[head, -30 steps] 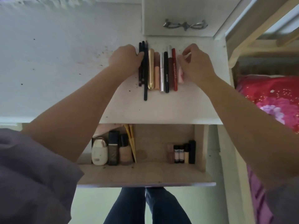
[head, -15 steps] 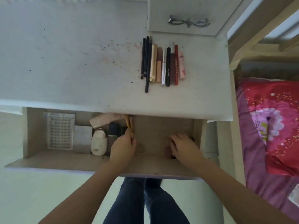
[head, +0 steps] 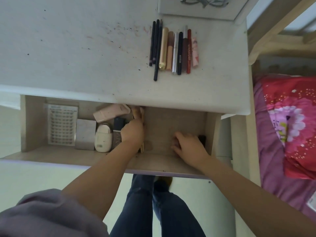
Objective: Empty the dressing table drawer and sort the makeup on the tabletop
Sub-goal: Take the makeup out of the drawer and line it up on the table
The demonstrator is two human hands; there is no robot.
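The drawer (head: 68, 157) is pulled out under the white tabletop (head: 68, 48). Both my hands are inside it. My left hand (head: 132, 132) is curled over the spot beside a dark bottle (head: 118, 124) and lies across thin yellow sticks (head: 136, 112); what it grips is hidden. My right hand (head: 188, 146) is cupped around small tubes at the drawer's right end, where a black tube (head: 202, 139) peeks out. A neat row of pencils and slim tubes (head: 174, 48) lies on the tabletop.
Left in the drawer are a white oval compact (head: 103, 140), a pink tube (head: 109, 113), a grey box (head: 85, 134) and a sticker sheet (head: 61, 124). A small upper drawer with a metal handle (head: 203, 0) stands behind the row. A bed with red floral bedding (head: 290, 125) is at the right.
Both hands left the row on the tabletop and went down into the drawer. The view has shifted, showing the drawer's left part. Since half a second ago the hands have barely moved.
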